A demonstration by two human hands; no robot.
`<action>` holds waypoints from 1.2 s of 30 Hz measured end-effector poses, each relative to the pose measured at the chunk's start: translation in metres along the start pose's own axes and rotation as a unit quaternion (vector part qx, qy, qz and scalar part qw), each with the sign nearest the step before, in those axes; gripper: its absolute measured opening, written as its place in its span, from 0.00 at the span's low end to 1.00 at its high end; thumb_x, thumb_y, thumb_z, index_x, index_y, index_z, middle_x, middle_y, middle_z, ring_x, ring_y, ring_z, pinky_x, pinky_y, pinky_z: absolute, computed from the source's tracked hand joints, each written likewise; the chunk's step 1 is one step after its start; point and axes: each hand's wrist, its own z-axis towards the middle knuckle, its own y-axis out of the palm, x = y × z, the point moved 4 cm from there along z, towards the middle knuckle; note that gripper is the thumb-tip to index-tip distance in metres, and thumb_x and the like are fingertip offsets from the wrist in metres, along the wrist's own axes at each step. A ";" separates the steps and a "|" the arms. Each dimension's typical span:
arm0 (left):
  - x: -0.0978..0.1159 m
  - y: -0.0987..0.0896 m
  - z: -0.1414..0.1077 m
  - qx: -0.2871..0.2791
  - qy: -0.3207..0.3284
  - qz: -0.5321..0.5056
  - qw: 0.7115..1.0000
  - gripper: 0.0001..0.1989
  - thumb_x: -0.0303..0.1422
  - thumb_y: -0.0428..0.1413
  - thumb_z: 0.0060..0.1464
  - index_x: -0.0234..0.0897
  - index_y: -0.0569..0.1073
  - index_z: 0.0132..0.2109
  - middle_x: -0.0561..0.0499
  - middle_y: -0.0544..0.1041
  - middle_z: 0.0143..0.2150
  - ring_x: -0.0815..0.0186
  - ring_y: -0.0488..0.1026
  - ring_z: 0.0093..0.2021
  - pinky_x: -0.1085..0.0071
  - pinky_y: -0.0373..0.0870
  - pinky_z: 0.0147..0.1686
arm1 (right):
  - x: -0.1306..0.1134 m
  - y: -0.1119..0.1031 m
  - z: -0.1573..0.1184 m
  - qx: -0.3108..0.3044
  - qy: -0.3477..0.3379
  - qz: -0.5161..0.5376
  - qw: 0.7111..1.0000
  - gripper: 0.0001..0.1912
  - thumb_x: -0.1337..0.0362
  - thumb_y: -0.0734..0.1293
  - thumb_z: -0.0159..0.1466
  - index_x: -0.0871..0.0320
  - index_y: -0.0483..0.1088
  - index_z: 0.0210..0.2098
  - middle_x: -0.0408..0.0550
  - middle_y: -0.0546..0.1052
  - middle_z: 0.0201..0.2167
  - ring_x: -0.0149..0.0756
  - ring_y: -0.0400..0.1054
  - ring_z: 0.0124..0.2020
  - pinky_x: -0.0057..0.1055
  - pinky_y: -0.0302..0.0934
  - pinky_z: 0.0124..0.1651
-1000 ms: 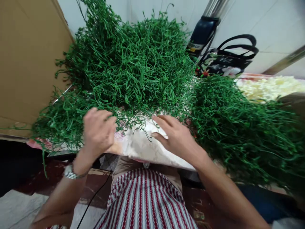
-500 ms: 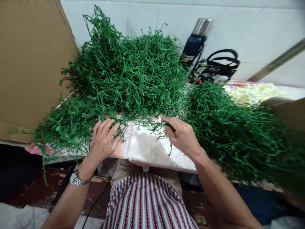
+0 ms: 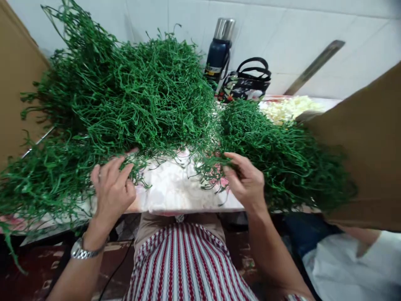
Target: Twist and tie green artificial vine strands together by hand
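Observation:
Thin green stems with small knobbed tips, looking like artificial flower stems, lie in a large heap [image 3: 140, 96] at the back and a second heap [image 3: 282, 163] on the right. My right hand [image 3: 247, 179], thumb and fingers closed, pinches a small bunch of stems [image 3: 208, 167] whose tips point left, beside the right heap. My left hand [image 3: 112, 186] is open, palm down with fingers apart, at the edge of the stems on the left [image 3: 50, 175]. Its fingertips touch or hover over loose stems; which, I cannot tell. A metal watch sits on that wrist.
A patterned cloth [image 3: 175, 188] covers the table. Behind stand a dark blue thermos [image 3: 217, 54] and a floral handbag [image 3: 246, 83]. Pale yellow pieces [image 3: 290, 109] lie at the back right. Cardboard [image 3: 363, 159] rises on the right, and more cardboard [image 3: 19, 83] on the left.
The view has turned to the right. My right hand has moved rightward over the table with its bunch of stems, nearer the right heap. My left hand stays by the left stems, fingers spread.

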 end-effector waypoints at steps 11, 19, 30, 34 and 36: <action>0.141 -0.004 0.022 0.053 0.185 -0.297 0.935 0.17 0.18 0.48 0.48 0.37 0.67 0.44 0.45 0.72 0.37 0.62 0.69 0.42 0.59 0.68 0.47 | -0.042 0.035 -0.022 -0.180 -0.090 0.113 0.973 0.22 0.65 0.64 0.60 0.58 0.57 0.53 0.52 0.71 0.44 0.33 0.69 0.40 0.31 0.65 0.45; 0.125 -0.002 0.011 0.045 0.118 -0.340 0.932 0.14 0.19 0.51 0.49 0.38 0.69 0.42 0.47 0.70 0.33 0.63 0.68 0.37 0.64 0.68 0.38 | -0.033 0.023 -0.024 -0.161 -0.109 0.230 0.954 0.10 0.66 0.60 0.61 0.57 0.67 0.42 0.51 0.70 0.42 0.36 0.65 0.44 0.37 0.62 0.47; 0.124 -0.015 0.005 0.081 0.073 -0.335 0.936 0.14 0.17 0.52 0.46 0.36 0.70 0.39 0.45 0.70 0.41 0.64 0.68 0.43 0.67 0.68 0.42 | -0.028 0.032 -0.029 -0.177 -0.176 0.134 0.959 0.05 0.71 0.59 0.61 0.60 0.66 0.30 0.52 0.71 0.38 0.36 0.65 0.41 0.38 0.59 0.45; 0.124 -0.014 0.004 0.087 0.067 -0.320 0.941 0.13 0.17 0.52 0.46 0.35 0.70 0.38 0.46 0.69 0.41 0.64 0.68 0.43 0.68 0.69 0.42 | -0.028 0.028 -0.030 -0.138 -0.166 0.132 0.967 0.05 0.71 0.59 0.61 0.60 0.65 0.31 0.51 0.71 0.35 0.36 0.64 0.40 0.38 0.59 0.44; 0.125 -0.012 0.003 0.084 0.074 -0.309 0.945 0.13 0.17 0.52 0.46 0.35 0.69 0.39 0.45 0.69 0.41 0.64 0.68 0.43 0.67 0.70 0.41 | -0.033 0.028 -0.031 -0.143 -0.170 0.121 0.967 0.04 0.67 0.60 0.61 0.59 0.66 0.33 0.51 0.71 0.37 0.37 0.64 0.41 0.39 0.59 0.45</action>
